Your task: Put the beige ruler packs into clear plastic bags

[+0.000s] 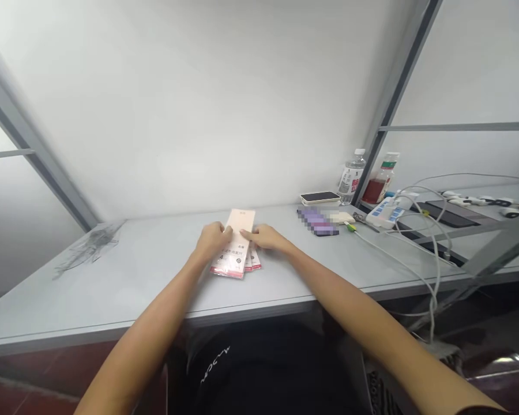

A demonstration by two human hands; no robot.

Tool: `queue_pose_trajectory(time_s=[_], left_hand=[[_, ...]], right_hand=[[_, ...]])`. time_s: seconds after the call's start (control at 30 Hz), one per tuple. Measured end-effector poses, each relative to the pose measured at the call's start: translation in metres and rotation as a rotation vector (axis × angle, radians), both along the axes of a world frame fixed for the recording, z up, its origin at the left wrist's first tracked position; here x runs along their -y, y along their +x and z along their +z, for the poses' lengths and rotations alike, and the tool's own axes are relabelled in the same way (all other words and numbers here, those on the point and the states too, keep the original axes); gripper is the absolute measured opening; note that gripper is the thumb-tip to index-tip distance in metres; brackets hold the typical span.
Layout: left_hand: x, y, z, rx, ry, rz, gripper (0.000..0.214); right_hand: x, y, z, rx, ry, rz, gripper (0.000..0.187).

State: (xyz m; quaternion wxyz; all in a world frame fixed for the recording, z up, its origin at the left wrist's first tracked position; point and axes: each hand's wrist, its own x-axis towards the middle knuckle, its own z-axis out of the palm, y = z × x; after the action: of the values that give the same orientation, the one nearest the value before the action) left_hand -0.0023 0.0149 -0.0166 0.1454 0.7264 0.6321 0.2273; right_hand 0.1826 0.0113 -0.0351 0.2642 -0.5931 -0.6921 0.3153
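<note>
In the head view, a flat pale-pink ruler set packet with a red lower edge is held a little tilted over the tabletop. Its left side is pinched by my left hand, the thumb lying across the front. My right hand grips the right side, thumb on the face and fingers mostly hidden behind. Under the packet's lower right, the corners of similar packets fan out; I cannot tell whether they lie on the table or are held too.
A crumpled clear plastic bag lies on the left of the grey table. To the right are a phone, a blurred purple item, a water bottle, a bottle of dark red liquid, and a power strip with white cables.
</note>
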Motion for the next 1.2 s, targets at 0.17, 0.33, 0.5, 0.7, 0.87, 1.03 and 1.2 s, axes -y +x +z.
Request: queue_pose_trajectory(time_s=[0.17,0.33,0.5,0.7,0.87,1.03,1.2], left_hand=[[0.003,0.004,0.002,0.19,0.053,0.016,0.033],[0.009,0.011,0.002,0.206,0.077,-0.029,0.043],[0.008,0.012,-0.001,0.046,0.177,-0.083,0.038],[0.007,0.011,-0.007,0.029,0.17,-0.175,0.035],[0.007,0.011,-0.008,-0.014,0.13,-0.262,0.034],[0.01,0.016,-0.005,-0.102,0.129,-0.264,0.035],[0.017,0.021,0.0,-0.185,0.149,-0.215,0.033]], right_hand=[[0.006,-0.003,0.004,-0.282,-0.044,-0.012,0.05],[0.006,-0.013,0.008,-0.615,-0.072,0.067,0.023],[0.002,-0.017,0.007,-0.804,-0.107,-0.014,0.015],[0.003,-0.022,0.001,-0.829,-0.104,0.017,0.023],[0.009,-0.02,0.005,-0.749,-0.126,-0.004,0.017],[0.011,-0.015,0.009,-0.741,-0.128,-0.028,0.014],[0.01,-0.013,0.007,-0.721,-0.091,-0.005,0.017]])
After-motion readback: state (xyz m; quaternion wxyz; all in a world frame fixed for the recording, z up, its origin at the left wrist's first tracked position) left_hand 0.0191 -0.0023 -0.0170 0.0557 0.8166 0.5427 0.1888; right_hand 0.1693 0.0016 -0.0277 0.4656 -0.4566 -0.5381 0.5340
